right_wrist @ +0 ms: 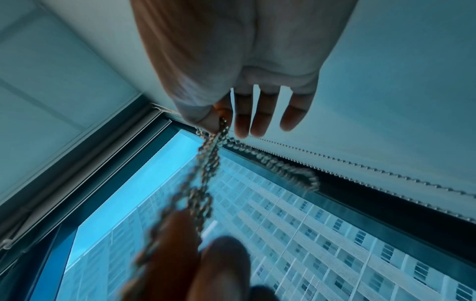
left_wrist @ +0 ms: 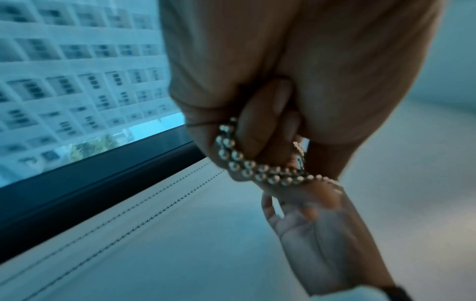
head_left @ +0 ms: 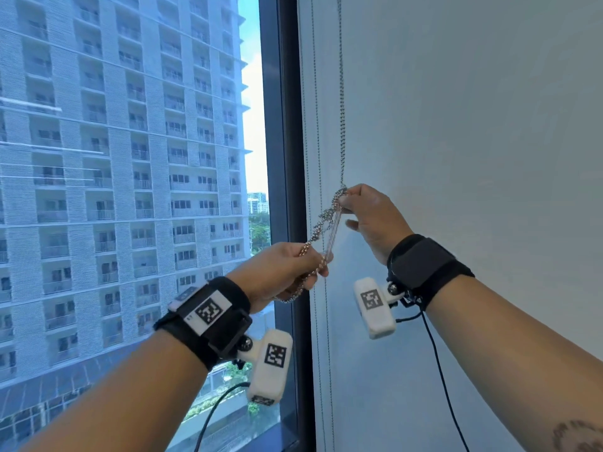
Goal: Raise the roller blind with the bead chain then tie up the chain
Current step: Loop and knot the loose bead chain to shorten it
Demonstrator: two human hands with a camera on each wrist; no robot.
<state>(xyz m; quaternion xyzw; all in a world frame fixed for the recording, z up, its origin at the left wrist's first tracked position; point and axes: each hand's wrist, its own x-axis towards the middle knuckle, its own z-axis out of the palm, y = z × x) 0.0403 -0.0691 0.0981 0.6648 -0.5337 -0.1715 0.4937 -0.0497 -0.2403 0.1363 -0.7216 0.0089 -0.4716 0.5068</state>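
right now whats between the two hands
A bunched, twisted stretch of bead chain runs from the right hand down to the left hand, clearest in the head view.

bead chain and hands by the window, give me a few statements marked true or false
1. The left hand grips the bead chain. True.
2. The right hand hangs free, touching nothing. False: it pinches the chain between thumb and forefinger.
3. The right hand holds the chain higher than the left. True.
4. The chain between the hands is a single straight strand. False: several strands run bunched and twisted together.
5. A blind covers the window pane at hand level. False: the glass is uncovered there.
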